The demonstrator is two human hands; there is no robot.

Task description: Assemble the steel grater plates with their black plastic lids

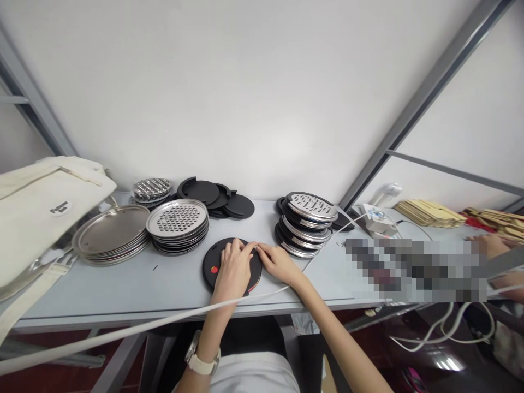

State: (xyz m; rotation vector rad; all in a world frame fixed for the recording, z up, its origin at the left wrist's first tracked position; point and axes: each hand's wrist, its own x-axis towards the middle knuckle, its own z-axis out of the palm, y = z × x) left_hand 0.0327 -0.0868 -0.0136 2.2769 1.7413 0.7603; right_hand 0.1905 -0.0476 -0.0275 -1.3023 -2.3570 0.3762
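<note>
Black disc [215, 259] beneath the left grip [234, 270]
The right grip [278, 263] meets it at the disc's edge; I cannot tell whether either grasps anything. Stacked perforated plates [311, 206] stand beyond.

disc [213, 257] on table [123, 295] | grater stack [177, 222] left | plates [112, 232] farther left | loose discs [201, 192] behind | second stack [310, 225] right

Bright light, stretched edges (one pixelated patch [415, 270])
</note>
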